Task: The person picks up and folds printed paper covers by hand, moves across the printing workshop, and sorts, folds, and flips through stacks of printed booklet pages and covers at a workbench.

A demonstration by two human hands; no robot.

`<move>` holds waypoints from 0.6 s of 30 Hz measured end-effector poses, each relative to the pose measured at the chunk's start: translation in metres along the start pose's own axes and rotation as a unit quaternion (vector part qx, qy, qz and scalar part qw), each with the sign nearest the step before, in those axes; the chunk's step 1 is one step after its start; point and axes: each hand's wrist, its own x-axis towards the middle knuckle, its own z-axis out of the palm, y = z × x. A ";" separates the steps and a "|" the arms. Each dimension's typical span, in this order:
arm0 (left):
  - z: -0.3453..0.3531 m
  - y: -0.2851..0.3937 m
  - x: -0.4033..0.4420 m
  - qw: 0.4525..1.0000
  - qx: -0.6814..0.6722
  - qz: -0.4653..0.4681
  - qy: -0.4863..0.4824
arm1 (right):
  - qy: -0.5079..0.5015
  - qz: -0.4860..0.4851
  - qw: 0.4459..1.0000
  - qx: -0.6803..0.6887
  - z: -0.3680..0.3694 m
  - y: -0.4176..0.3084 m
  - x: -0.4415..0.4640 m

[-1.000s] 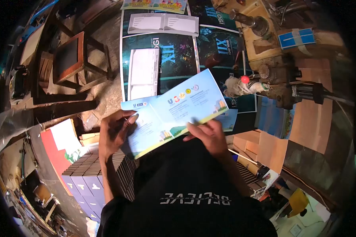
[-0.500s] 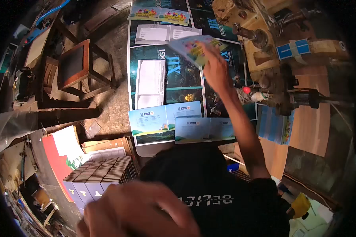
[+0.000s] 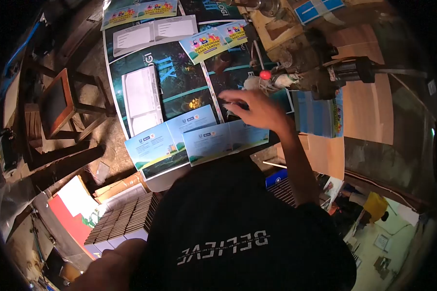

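My right hand [image 3: 257, 110] reaches over the table, thumb and fingers apart, with nothing in it. It hovers just above two overlapping light-blue printed covers, the front one [image 3: 206, 144] nearest my body and the other [image 3: 153, 144] to its left. Farther up lies a yellow-and-blue cover [image 3: 206, 44] printed "Buku Tabungan Bank Sampah". White form sheets [image 3: 142, 94] rest to the left, and another pale form sheet [image 3: 155, 34] lies higher up. At the lower left my left hand [image 3: 112, 266] is close to the camera, blurred and partly cut off; its fingers are not clear.
Dark printed sheets [image 3: 179, 89] cover the table. On the right stands a metal machine with a red knob [image 3: 265, 74], beside a stack of blue covers [image 3: 318, 114]. A wooden stool [image 3: 58, 104] is at left, and stacked purple books [image 3: 124, 220] sit lower left.
My right hand has let go of the yellow-and-blue cover, which now lies on the table, and has drawn back toward my body. My left hand has moved lower left; the view has shifted.
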 end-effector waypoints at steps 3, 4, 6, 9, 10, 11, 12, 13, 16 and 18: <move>-0.002 -0.008 0.004 0.999 -0.002 -0.011 -0.041 | 0.048 0.039 0.998 -0.024 0.012 0.055 -0.041; -0.001 -0.010 0.006 0.998 -0.007 -0.014 -0.053 | 0.096 0.063 0.993 -0.040 0.019 0.080 -0.056; -0.002 -0.014 0.012 0.996 -0.010 -0.018 -0.081 | 0.171 0.120 0.978 -0.017 0.052 0.169 -0.088; -0.005 -0.018 0.022 0.992 -0.016 -0.030 -0.125 | 0.265 0.205 0.942 0.016 0.071 0.202 -0.132; -0.004 -0.020 0.025 0.989 -0.017 -0.036 -0.145 | 0.290 0.235 0.927 0.025 0.075 0.205 -0.140; 0.004 -0.023 0.028 0.985 -0.023 -0.039 -0.166 | 0.291 0.237 0.926 0.030 0.080 0.211 -0.145; 0.018 -0.031 0.026 0.984 -0.037 -0.036 -0.173 | 0.292 0.258 0.918 0.074 0.086 0.217 -0.149; 0.043 -0.046 0.021 0.989 -0.063 0.002 -0.136 | 0.292 0.278 0.907 0.118 0.092 0.221 -0.151; 0.092 -0.072 0.018 0.984 -0.133 0.118 -0.030 | 0.329 0.272 0.897 0.117 0.101 0.215 -0.146; 0.095 -0.077 0.023 0.973 -0.184 0.120 -0.071 | 0.338 0.254 0.897 0.132 0.103 0.214 -0.144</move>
